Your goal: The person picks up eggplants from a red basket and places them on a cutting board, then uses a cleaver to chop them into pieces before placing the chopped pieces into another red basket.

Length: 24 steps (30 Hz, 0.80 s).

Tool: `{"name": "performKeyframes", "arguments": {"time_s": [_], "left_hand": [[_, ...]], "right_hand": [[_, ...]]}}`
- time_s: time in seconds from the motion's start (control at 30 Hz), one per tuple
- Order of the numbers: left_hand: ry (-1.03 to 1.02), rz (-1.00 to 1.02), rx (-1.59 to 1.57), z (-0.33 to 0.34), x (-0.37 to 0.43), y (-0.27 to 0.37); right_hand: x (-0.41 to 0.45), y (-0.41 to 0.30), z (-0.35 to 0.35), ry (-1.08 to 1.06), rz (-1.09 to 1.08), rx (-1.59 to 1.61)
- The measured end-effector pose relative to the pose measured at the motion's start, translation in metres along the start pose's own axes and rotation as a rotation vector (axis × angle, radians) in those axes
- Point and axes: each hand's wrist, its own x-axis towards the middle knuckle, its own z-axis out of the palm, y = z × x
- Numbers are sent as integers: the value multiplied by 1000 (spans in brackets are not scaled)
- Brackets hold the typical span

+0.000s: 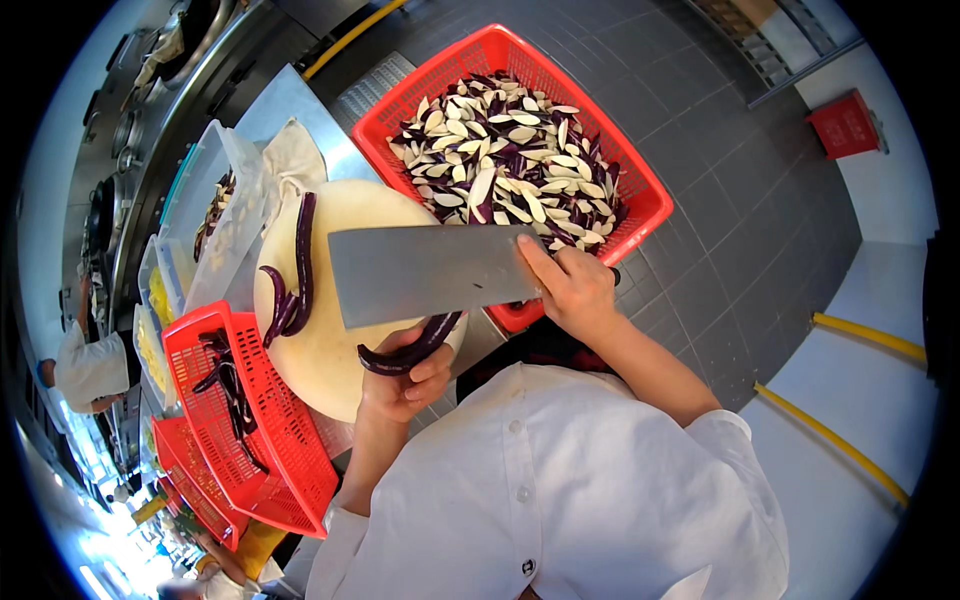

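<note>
My right hand (576, 289) grips a Chinese cleaver (427, 270), its index finger laid along the blade. The broad blade hangs over a round cutting board (352, 214) and hides part of it. Below the blade, my left hand (405, 386) holds a long purple eggplant (416, 354), one end of which passes near the cleaver's edge. More whole eggplants (302, 262) lie on the left side of the board. Beyond the board, a red plastic basket (637, 202) is heaped with slant-cut eggplant pieces (517, 157), pale flesh and purple skin showing.
Left of the board, another red basket (281, 435) contains several whole eggplants (232, 390). Clear plastic bins (240, 202) and a crumpled cloth (292, 161) sit on the steel table (281, 101). Other people (94, 364) are at the far left. Yellow rails (840, 442) stand right, above grey floor tiles.
</note>
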Motion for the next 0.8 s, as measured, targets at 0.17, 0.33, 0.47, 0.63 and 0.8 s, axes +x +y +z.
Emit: {"name": "performKeyframes", "arguments": {"time_s": [0.17,0.33,0.47,0.63,0.8], "left_hand": [[1,5,56,11,-2,-2],[317,191,464,15,4,-3],[515,257,757,24,7,-11],[527,312,833,41,9,-11],[190,130,177,-4,11,2]], "right_hand": [[-5,32,18,-174,307,-64],[-5,15,5,-156,202,-14],[-7,7,1,-158,37,-1],[-18,36,18,-224,231,-130],[-12,6,1,-195,142,14]]}}
